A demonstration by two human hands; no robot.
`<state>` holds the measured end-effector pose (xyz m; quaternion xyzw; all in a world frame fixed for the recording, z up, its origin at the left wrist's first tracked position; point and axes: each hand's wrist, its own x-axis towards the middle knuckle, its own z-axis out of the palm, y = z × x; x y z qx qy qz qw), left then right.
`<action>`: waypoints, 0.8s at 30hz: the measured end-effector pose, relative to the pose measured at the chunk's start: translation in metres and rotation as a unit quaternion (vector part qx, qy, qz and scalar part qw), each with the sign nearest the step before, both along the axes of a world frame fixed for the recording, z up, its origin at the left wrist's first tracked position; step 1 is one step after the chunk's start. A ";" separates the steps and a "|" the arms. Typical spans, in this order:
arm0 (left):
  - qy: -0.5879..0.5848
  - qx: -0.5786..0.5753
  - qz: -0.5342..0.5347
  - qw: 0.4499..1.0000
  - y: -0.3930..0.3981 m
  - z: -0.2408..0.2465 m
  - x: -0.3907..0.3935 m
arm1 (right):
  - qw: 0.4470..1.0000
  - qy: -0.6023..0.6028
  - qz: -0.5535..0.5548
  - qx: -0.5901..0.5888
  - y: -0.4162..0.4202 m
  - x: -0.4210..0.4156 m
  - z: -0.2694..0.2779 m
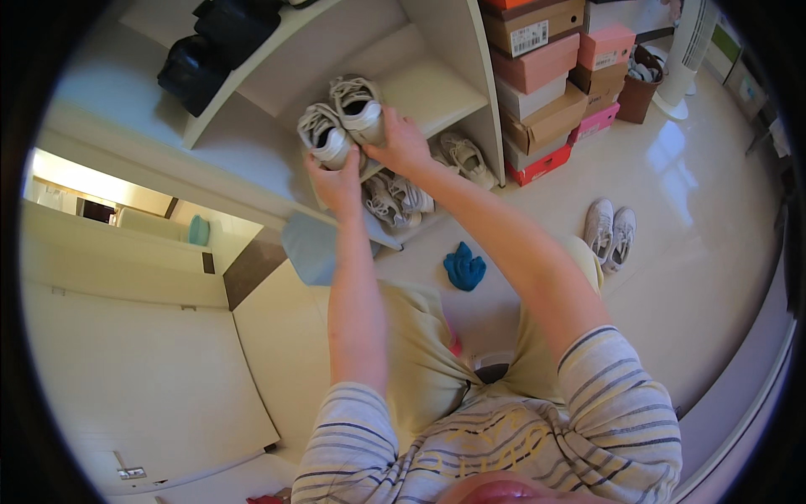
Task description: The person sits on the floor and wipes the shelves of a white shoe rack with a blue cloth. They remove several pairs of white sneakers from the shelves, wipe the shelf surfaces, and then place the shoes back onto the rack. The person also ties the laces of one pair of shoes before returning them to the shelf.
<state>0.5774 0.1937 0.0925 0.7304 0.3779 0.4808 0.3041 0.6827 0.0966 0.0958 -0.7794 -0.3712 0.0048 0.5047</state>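
My left hand (339,183) is closed around the heel of a white lace-up sneaker (323,135) at the shelf. Beside it, my right hand (401,143) grips the heel of the matching sneaker (359,112). The two shoes stand side by side on the middle shelf (434,94) of a white shoe cabinet, heels towards me. On the level below are more lace-up sneakers (393,198) and a beige pair (469,162) further right. A crumpled blue cloth (465,267) lies on the floor between my legs and the cabinet.
Black shoes (195,69) sit on the cabinet's upper left shelf. Stacked shoeboxes (535,94) stand right of the cabinet, near a brown bin (639,88) and a white tower fan (683,63). Another pair of sneakers (609,234) rests on the floor at right.
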 end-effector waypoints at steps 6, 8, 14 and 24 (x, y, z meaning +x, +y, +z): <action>0.075 0.030 0.048 0.996 0.007 0.002 -0.024 | 0.999 0.006 0.019 -0.030 0.029 -0.024 -0.008; 0.092 0.050 0.031 0.994 0.009 -0.006 -0.029 | 0.999 -0.005 0.005 -0.042 0.033 -0.028 -0.016; 0.082 0.108 0.023 0.991 0.024 -0.013 -0.027 | 0.999 0.019 0.006 -0.029 0.033 -0.026 -0.013; 0.023 0.203 -0.119 0.972 -0.077 0.020 0.020 | 0.987 0.017 0.134 -0.087 -0.070 0.064 -0.053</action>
